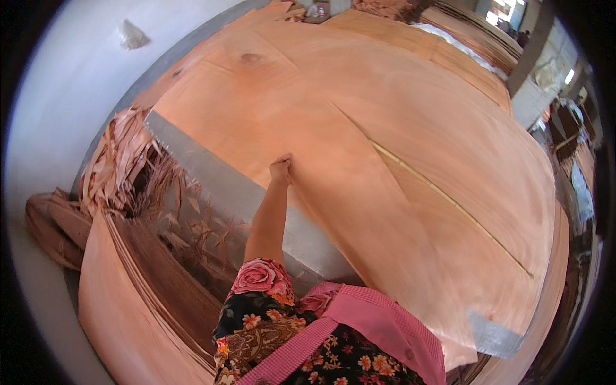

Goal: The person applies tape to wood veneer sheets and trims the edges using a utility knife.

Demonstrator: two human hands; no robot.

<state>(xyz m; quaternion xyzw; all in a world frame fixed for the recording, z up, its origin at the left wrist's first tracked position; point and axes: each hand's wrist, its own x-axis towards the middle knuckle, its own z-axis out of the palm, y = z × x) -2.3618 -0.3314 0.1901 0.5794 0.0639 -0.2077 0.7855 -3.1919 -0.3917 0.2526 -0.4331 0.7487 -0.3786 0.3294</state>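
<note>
My left hand [281, 168] reaches forward over a wide stack of thin, orange-brown wood veneer sheets. Its fingers are closed at the near edge of the top veneer sheet [346, 186], which they seem to pinch; the fingertips are partly hidden. From the hand, that sheet's edge slants down toward my body. A long thin bamboo stick [452, 202] lies diagonally across the veneer to the right of the hand. Below the hand, a grey metal-like surface [221, 170] shows along the edge of the sheets. My right hand does not appear.
Torn veneer strips [122, 160] hang in a heap at the left, with scraps below. Curved veneer sheets [128, 308] stand at the lower left. A pale wall [58, 115] bounds the left side. More stacked sheets [475, 38] lie at the far right near a pillar [536, 51].
</note>
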